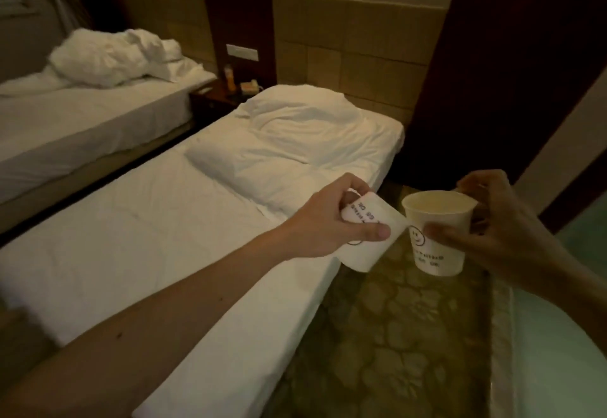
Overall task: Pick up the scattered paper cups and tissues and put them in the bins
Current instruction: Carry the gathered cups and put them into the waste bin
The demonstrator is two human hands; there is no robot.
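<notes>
1. The left hand point(331, 220) is grasping a tilted paper cup point(368, 250), thumb on its near side and fingers curled over the far side, its mouth pointing down and near.
2. The right hand point(502, 220) is pinching an upright paper cup point(438, 237), thumb on the wall and fingers at the far rim.
3. Both cups are hanging over the patterned carpet point(410, 335), just right of the near bed point(164, 237) and close beside each other; whether they touch, I cannot tell.
4. Such cups are probably very light and thin-walled, so they are likely crushing easily; holding mid-wall with gentle pressure looks safest.
5. Nesting them would be freeing one hand.
6. No bins or tissues are showing.
</notes>
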